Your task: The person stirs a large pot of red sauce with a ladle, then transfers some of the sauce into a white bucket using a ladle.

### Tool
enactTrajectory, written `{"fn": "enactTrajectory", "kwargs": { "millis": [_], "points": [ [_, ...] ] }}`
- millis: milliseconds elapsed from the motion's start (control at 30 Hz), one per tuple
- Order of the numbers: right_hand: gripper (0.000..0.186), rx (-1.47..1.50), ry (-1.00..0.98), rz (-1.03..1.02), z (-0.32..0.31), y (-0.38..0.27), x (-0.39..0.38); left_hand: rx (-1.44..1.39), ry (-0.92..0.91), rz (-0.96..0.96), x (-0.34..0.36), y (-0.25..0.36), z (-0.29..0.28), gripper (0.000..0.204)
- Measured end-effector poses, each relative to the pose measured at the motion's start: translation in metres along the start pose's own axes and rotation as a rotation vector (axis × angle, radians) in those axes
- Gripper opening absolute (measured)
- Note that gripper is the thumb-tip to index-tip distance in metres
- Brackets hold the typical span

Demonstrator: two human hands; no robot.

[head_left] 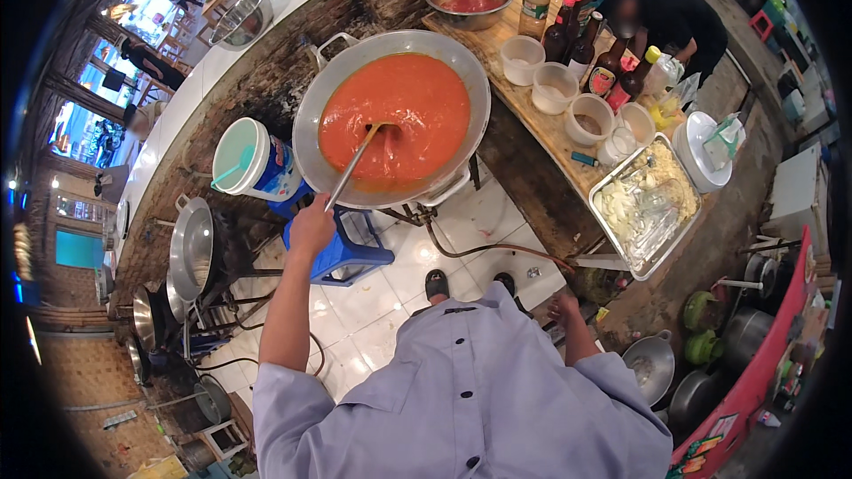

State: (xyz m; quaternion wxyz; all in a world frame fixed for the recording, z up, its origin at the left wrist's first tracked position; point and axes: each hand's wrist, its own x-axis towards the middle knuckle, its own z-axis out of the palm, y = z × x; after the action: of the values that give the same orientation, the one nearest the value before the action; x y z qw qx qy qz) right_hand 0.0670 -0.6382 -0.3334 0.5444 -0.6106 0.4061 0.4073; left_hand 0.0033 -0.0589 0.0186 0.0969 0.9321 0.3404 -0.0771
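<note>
My left hand [311, 226] is closed around the metal handle of a long-handled stirring utensil [353, 162]. Its far end dips into thick orange-red sauce [417, 106], so I cannot make out the shape of its head. The sauce fills much of a big two-handled metal wok [306, 115], which rests on a stand over the tiled floor. Down by my right side hangs my right hand [564, 306], away from the wok, with its fingers loosely apart and nothing seen in them.
Left of the wok, a white bucket [232, 179] stands above a blue plastic stool [342, 257]. The wooden table [497, 40] at right bears sauce bottles [581, 51], plastic tubs [555, 89] and a metal tray [643, 262] of chopped ingredients. Another person [683, 22] bends beyond it.
</note>
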Motion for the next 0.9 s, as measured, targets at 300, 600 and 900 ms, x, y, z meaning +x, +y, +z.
{"fn": "enactTrajectory", "kwargs": {
  "millis": [300,600,900],
  "points": [
    [0.014,0.139,-0.045,0.014,-0.011,0.013,-0.017,-0.463,0.222,0.003,0.072,0.057,0.108,0.043],
    [0.029,0.011,-0.027,0.021,-0.014,0.032,-0.005,-0.381,-0.007,0.168,0.024,0.036,0.062,0.045],
    [0.013,0.067,0.030,0.045,-0.007,-0.001,-0.021,-0.158,-0.010,0.082,-0.095,-0.047,-0.153,0.038]
  ]
}}
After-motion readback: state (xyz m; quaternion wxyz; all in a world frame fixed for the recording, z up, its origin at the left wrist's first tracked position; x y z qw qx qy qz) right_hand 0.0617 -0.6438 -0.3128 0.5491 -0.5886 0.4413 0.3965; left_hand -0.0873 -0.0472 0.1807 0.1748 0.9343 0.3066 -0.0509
